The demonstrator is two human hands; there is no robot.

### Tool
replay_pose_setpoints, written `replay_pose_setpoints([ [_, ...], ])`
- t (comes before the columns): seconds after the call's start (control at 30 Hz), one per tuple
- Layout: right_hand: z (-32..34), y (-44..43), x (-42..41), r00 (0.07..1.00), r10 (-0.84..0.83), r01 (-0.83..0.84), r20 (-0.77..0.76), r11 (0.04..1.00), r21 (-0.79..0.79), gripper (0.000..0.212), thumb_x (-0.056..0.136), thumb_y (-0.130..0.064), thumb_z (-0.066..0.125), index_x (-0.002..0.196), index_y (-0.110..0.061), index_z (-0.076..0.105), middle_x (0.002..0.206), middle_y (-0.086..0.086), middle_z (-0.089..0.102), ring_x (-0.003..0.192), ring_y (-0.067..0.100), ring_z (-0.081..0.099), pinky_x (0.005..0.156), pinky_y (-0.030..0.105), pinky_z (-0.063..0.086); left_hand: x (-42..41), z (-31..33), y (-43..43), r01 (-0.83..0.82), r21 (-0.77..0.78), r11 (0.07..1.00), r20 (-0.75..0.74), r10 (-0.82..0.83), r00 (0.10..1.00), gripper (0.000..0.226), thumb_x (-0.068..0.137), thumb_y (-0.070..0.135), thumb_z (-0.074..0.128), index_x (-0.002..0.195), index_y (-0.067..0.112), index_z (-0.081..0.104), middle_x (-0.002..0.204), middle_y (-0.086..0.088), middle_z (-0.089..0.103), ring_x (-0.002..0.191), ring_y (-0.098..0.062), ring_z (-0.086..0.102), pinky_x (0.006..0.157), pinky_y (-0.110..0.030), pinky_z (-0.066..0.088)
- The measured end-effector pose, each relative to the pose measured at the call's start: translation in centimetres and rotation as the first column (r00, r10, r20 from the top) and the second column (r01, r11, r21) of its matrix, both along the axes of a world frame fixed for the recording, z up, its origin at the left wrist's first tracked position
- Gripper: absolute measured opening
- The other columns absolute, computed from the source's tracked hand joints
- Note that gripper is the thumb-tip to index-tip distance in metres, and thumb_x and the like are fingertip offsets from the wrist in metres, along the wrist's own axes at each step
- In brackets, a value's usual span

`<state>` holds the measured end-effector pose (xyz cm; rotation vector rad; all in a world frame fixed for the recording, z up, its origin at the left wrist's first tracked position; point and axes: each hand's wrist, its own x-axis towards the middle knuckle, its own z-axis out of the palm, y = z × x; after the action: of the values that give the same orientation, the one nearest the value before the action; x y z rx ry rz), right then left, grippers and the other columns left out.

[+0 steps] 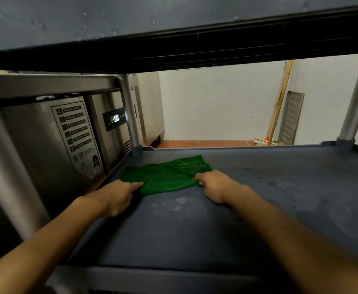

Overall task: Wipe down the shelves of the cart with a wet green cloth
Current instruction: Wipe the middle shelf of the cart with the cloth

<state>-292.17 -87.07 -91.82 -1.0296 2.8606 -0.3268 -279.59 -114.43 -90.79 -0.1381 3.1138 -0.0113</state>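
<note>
Green terry cloth lies spread on the cart's grey middle shelf, towards its far left corner, long axis running left to right along the far edge. My left hand pinches the cloth's near left corner, fingers clenched on the fabric; my right hand grips its near right edge the same way. Both sit on the near side of it, about equally close, so the cloth lies just ahead of me. Wet patches show to the right; I judge the stroke should drag that way.
</note>
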Motion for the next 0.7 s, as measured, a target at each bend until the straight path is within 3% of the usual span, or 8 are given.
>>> replay_pose_setpoints([
  [0.47, 0.0, 2.8, 5.9, 0.995, 0.06, -0.057, -0.079, 0.998, 0.034, 0.049, 0.098, -0.011, 0.041, 0.145, -0.023, 0.045, 0.14, 0.017, 0.055, 0.124, 0.036, 0.052, 0.1, 0.037, 0.043, 7.1, 0.9, 3.6, 0.02, -0.046, 0.999, 0.004, -0.02, 1.0, 0.056, 0.101, 0.013, 0.037, 0.155, 0.029, 0.031, 0.135, -0.019, 0.059, 0.122, -0.031, 0.057, 0.107, -0.035, 0.04],
  [0.7, -0.2, 4.4, 8.4, 0.984, 0.109, -0.103, -0.14, 0.993, 0.05, 0.047, 0.098, -0.015, 0.042, 0.144, -0.025, 0.047, 0.136, 0.016, 0.058, 0.12, 0.036, 0.055, 0.095, 0.035, 0.044, 10.2, 1.1, 4.3, 0.061, -0.005, 0.998, -0.029, -0.061, 0.998, 0.055, 0.102, 0.011, 0.039, 0.152, 0.032, 0.036, 0.119, -0.015, 0.068, 0.096, -0.02, 0.064, 0.094, -0.03, 0.042],
])
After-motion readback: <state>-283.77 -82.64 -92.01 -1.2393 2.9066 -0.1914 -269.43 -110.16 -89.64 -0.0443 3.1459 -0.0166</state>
